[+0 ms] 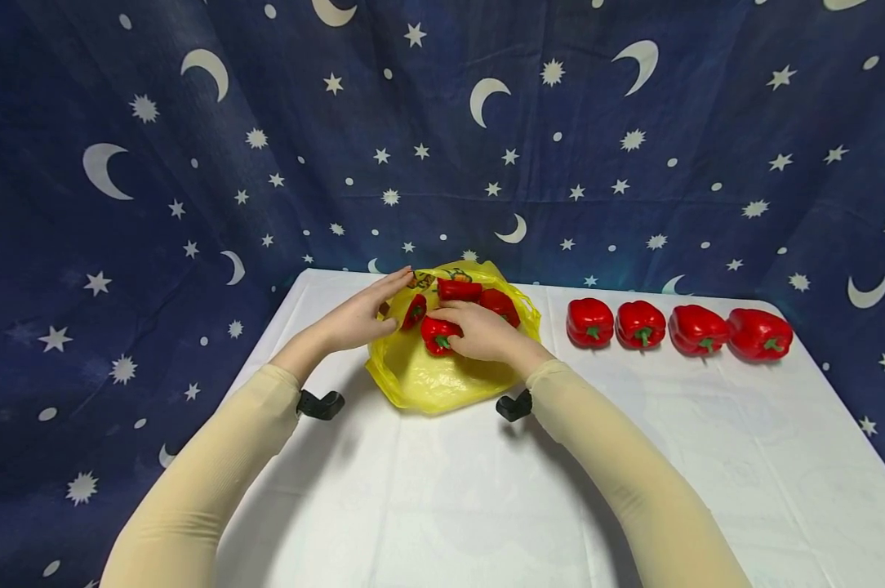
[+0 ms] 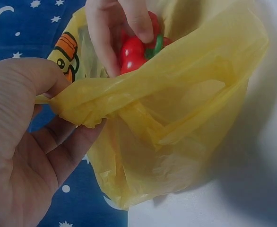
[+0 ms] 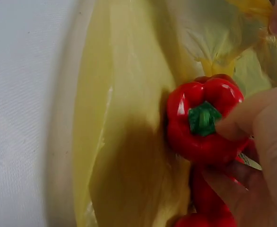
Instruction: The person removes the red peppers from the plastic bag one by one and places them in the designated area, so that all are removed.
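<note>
A yellow plastic bag (image 1: 431, 392) lies on the table with its mouth spread, red bell peppers inside it. My left hand (image 1: 362, 317) pinches the bag's left edge between thumb and fingers, plain in the left wrist view, where the bag's rim (image 2: 105, 94) is bunched. Inside the bag, my right hand (image 1: 482, 331) grips a red bell pepper (image 3: 186, 139), its green stem towards the right wrist camera and the thumb by the stem. Around it in the bag are a pepper at the back (image 1: 460, 291), one at the right (image 1: 500, 304) and one at the left (image 1: 415, 312), partly hidden.
To the right of the bag, several red bell peppers (image 1: 589, 322) stand in a row along the back of the white-covered table (image 1: 450, 506). A dark blue curtain (image 1: 428, 106) with moons and stars hangs behind the table.
</note>
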`<control>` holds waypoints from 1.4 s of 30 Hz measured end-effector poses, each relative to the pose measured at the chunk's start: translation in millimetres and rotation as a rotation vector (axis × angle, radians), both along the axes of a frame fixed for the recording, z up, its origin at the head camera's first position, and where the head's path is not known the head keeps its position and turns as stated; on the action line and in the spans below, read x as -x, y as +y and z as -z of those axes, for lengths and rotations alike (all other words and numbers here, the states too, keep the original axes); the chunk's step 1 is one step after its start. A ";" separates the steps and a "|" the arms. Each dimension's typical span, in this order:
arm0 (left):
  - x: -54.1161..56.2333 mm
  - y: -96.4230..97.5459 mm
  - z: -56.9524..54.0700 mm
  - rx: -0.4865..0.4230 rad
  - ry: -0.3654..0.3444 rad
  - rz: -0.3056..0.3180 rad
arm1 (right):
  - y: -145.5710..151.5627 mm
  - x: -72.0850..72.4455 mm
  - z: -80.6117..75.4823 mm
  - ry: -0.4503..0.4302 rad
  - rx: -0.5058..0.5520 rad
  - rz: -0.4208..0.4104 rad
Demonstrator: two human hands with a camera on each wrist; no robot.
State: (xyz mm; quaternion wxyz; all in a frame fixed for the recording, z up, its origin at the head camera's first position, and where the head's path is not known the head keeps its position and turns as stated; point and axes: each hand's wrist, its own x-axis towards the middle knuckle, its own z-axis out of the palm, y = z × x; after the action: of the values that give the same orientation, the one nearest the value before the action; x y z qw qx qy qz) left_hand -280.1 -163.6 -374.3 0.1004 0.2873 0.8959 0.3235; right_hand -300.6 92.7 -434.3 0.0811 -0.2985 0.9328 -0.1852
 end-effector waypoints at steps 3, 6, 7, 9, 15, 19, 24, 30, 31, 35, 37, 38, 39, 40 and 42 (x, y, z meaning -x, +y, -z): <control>-0.2 -0.4 0.0 0.000 -0.007 -0.005 | 2.6 -0.5 0.6 -0.078 0.074 -0.018; 0.2 -0.5 0.5 0.001 -0.010 -0.009 | 4.3 -1.3 2.4 -0.143 0.161 0.004; 0.3 -0.6 0.8 0.002 -0.010 -0.010 | 4.5 -1.7 3.0 -0.156 0.187 0.012; 0.7 -1.0 1.5 0.004 -0.009 -0.012 | 3.5 -2.5 4.1 -0.172 0.228 0.035; 1.0 -1.4 1.9 0.007 -0.010 -0.017 | -4.8 -5.1 10.2 -0.118 0.202 0.135; 0.6 -0.8 1.3 0.009 -0.007 -0.012 | -6.7 -5.3 15.4 -0.115 0.214 0.143; -0.1 -0.9 0.3 0.005 -0.016 -0.019 | -1.3 -3.9 17.3 -0.212 0.325 0.079; -0.5 -1.0 -0.1 0.012 -0.014 -0.021 | 4.8 -2.3 15.3 -0.276 0.359 0.080; -0.6 -1.1 -0.1 0.013 -0.012 -0.021 | 5.2 -1.9 15.4 -0.277 0.361 0.086; -0.7 -1.6 0.0 0.016 -0.013 -0.021 | 5.4 -0.1 17.7 -0.289 0.355 0.108; -0.6 -1.7 0.3 0.016 -0.018 -0.023 | 5.0 0.3 18.7 -0.298 0.353 0.113; -0.6 -1.6 0.4 0.016 -0.020 -0.023 | 4.8 0.4 19.1 -0.306 0.356 0.115; -0.5 -1.6 0.5 0.016 -0.021 -0.022 | 4.7 0.3 19.2 -0.313 0.360 0.118; -0.4 -1.5 0.6 0.016 -0.020 -0.022 | 4.7 0.5 19.5 -0.320 0.366 0.122; -0.4 -1.5 0.5 0.016 -0.017 -0.024 | 4.6 1.2 20.0 -0.341 0.383 0.123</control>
State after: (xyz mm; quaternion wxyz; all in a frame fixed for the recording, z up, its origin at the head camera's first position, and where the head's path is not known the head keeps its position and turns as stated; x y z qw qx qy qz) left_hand -279.7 -165.1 -374.9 0.1067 0.2729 0.9010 0.3199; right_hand -301.7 97.3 -454.3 0.1676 -0.2155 0.8700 -0.4105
